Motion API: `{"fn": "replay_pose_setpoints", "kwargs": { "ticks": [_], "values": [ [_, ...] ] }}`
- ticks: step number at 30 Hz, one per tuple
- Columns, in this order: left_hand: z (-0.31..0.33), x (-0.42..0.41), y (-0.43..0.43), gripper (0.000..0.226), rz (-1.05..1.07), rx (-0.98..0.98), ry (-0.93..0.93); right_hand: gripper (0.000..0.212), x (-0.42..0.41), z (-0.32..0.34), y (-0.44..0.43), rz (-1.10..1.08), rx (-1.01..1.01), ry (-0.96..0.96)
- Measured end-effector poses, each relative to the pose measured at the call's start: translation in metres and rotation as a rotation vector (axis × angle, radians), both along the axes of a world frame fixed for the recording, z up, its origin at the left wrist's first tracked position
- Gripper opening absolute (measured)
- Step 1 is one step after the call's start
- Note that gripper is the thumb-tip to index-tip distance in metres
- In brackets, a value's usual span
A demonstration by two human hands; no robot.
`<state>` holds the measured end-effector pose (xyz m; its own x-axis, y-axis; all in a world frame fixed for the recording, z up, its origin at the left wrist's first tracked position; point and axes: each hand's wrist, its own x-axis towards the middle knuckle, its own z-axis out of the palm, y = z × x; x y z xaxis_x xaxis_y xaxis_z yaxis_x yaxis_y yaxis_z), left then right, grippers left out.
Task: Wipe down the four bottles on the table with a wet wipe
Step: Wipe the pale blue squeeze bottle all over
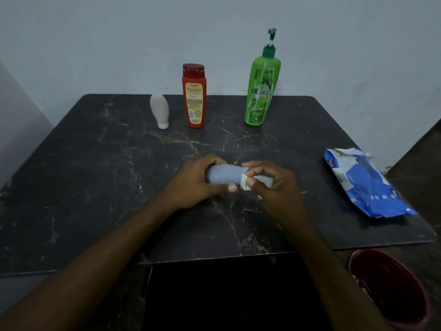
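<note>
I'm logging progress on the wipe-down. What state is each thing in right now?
Grey bottle: on its side, gripped by left hand.
Wet wipe: crumpled in right hand, against the grey bottle.
White bottle: standing on its cap.
Red bottle: upright, capped.
Green pump bottle: upright.
Wipes pack: lying flat, flap raised.

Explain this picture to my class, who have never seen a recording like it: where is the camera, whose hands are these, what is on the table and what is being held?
There is one picture, taken by a camera worn on a person's head, looking forward and down. No machine is involved: the two bare hands are the person's own. The left hand grips a grey bottle lying sideways, and the right hand presses a white wet wipe against it. At the back of the dark marble-patterned table stand a white bottle resting on its cap, a red bottle and a green pump bottle. A blue wipes packet lies on the right. A red bin sits below the table's edge.
</note>
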<state>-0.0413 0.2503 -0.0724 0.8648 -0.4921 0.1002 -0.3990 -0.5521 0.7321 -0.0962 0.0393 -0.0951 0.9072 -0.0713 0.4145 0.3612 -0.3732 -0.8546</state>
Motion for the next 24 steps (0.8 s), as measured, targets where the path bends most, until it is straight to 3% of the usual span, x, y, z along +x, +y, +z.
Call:
{"fn": "replay_pose_setpoints", "kwargs": {
  "ticks": [3,8,14,24],
  "values": [
    [0.017,0.011,0.01,0.032,0.067,-0.138,0.14,0.013,0.007,0.0,-0.003,-0.009,0.1,0.009],
    [0.042,0.031,0.011,0.022,0.083,-0.129,0.092,0.016,0.021,0.004,-0.001,0.015,0.148,0.043],
    [0.071,0.059,0.001,0.03,0.095,0.097,-0.166,0.009,0.04,0.009,-0.011,-0.099,0.296,0.125],
    [0.141,0.131,-0.042,0.037,-0.08,0.444,-0.499,0.006,0.104,0.005,-0.032,-0.207,0.482,0.346]
  ]
}}
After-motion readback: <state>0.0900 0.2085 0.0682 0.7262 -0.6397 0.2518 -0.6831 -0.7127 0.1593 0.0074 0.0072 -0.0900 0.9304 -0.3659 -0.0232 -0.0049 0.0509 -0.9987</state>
